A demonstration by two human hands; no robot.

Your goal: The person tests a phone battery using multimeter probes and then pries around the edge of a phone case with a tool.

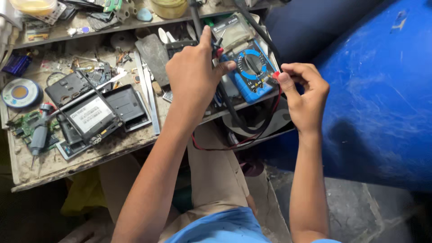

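Dusty cluttered bench (90,157); blue barrel (382,90); L hand (193,72) pinching probe (218,47), R hand (306,94) pinching red lead plug (276,75) at blue multimeter (252,72)

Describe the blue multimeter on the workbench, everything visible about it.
The multimeter has a blue plastic-looking casing and a round black dial on a dark face; its upper part is hidden by the left hand. It lies flat and slanted at the bench's right edge. The left hand's fingers rest on its top left, holding a probe. The right hand pinches a red plug at its lower right. Red and black leads loop below.
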